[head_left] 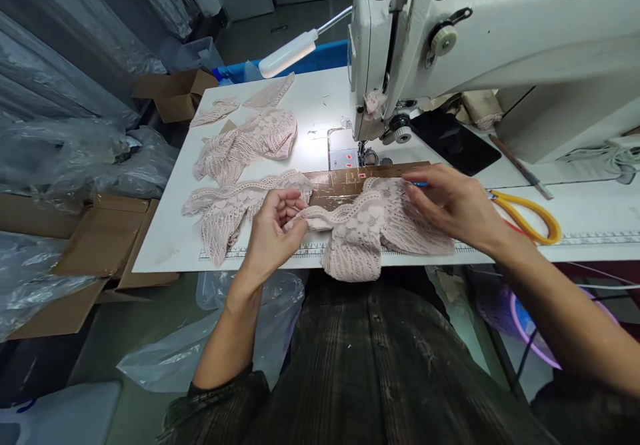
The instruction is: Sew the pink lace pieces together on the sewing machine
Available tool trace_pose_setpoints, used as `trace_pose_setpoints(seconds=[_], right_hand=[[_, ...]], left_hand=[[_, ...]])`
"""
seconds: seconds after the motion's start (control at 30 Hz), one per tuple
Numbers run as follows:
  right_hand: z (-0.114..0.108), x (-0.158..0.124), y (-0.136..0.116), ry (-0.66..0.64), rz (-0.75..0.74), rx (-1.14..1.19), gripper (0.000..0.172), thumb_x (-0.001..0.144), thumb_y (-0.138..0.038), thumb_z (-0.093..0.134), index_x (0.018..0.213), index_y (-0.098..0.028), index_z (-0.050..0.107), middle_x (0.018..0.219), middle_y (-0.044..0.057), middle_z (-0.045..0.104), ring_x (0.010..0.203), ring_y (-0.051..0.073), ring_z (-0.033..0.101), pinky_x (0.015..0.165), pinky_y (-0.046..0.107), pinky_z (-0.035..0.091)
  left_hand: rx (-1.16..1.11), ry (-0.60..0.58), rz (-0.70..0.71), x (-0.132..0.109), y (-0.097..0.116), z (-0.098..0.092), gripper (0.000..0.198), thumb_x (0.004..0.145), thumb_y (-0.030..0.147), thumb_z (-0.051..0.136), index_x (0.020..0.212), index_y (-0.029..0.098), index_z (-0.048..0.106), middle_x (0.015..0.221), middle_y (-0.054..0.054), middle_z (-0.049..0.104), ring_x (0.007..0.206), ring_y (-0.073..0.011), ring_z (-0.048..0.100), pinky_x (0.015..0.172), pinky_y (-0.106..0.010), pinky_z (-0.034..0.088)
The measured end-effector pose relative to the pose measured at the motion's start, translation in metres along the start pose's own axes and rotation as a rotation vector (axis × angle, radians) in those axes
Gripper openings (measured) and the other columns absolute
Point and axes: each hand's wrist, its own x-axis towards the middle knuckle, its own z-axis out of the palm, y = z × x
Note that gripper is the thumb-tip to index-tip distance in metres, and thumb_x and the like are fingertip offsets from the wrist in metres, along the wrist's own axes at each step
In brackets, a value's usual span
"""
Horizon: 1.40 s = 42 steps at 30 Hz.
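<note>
My left hand (275, 235) pinches the scalloped border of the pink lace (360, 245), and my right hand (453, 208) closes on a small blue item (420, 184) at its far end. It should feel light, limp and easily snagged, best held by that border. It lies between my hands, drooping over the near edge of the desk (167, 231).

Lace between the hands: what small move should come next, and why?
Perhaps draw the lace straighter: the left hand pinches one side, the right hand is at the other, yet its edge bends between them, short of the presser foot.
</note>
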Motion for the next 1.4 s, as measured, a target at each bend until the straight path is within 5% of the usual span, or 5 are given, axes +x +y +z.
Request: trace_pose_setpoints(seconds=[0.17, 0.3, 0.63, 1.03, 1.4], right_hand=[[0.020, 0.007, 0.009, -0.114, -0.054, -0.141, 0.046, 0.093, -0.039, 0.051, 0.129, -0.012, 0.064, 0.121, 0.019, 0.068, 0.109, 0.031, 0.065, 0.094, 0.049, 0.055], [0.031, 0.001, 0.018, -0.163, -0.094, -0.265, 0.060, 0.093, -0.048, 0.048, 0.132, -0.004, 0.060, 0.120, 0.025, 0.064, 0.112, 0.037, 0.058, 0.094, 0.056, 0.050], [0.056, 0.019, 0.000, -0.131, -0.076, -0.414, 0.040, 0.096, -0.041, 0.045, 0.116, -0.013, 0.065, 0.101, 0.017, 0.062, 0.097, 0.031, 0.053, 0.089, 0.053, 0.046], [0.034, 0.017, -0.011, -0.226, 0.057, 0.048, 0.019, 0.089, -0.038, 0.054, 0.097, -0.020, 0.054, 0.063, 0.000, 0.057, 0.049, 0.015, 0.047, 0.049, 0.028, 0.037], [0.050, 0.019, -0.008, -0.156, 0.119, 0.508, 0.045, 0.096, -0.035, 0.053, 0.136, -0.018, 0.046, 0.099, 0.008, 0.071, 0.088, 0.019, 0.067, 0.080, 0.035, 0.054]], left_hand=[[0.354, 0.041, 0.041, -0.014, 0.005, -0.032, 0.041, 0.071, 0.014, 0.060, 0.111, 0.020, 0.058, 0.101, -0.003, 0.069, 0.073, -0.0132, 0.059, 0.056, -0.021, 0.043], [0.529, 0.038, 0.208, -0.018, 0.016, -0.040, 0.040, 0.073, 0.010, 0.056, 0.111, 0.022, 0.062, 0.116, -0.006, 0.068, 0.103, -0.0216, 0.065, 0.080, -0.031, 0.053], [0.371, -0.333, 0.266, 0.044, 0.028, 0.019, 0.026, 0.093, 0.026, 0.055, 0.115, 0.016, 0.066, 0.110, -0.009, 0.072, 0.099, -0.0201, 0.068, 0.084, -0.032, 0.055], [-0.125, -0.672, 0.158, 0.070, 0.003, 0.052, 0.040, 0.084, 0.031, 0.072, 0.121, 0.018, 0.064, 0.085, -0.003, 0.071, 0.076, -0.0123, 0.066, 0.067, -0.022, 0.052], [-0.155, -0.774, 0.088, 0.059, 0.037, 0.034, 0.035, 0.071, 0.024, 0.082, 0.106, 0.023, 0.079, 0.063, 0.001, 0.065, 0.056, -0.0103, 0.062, 0.050, -0.018, 0.051]])
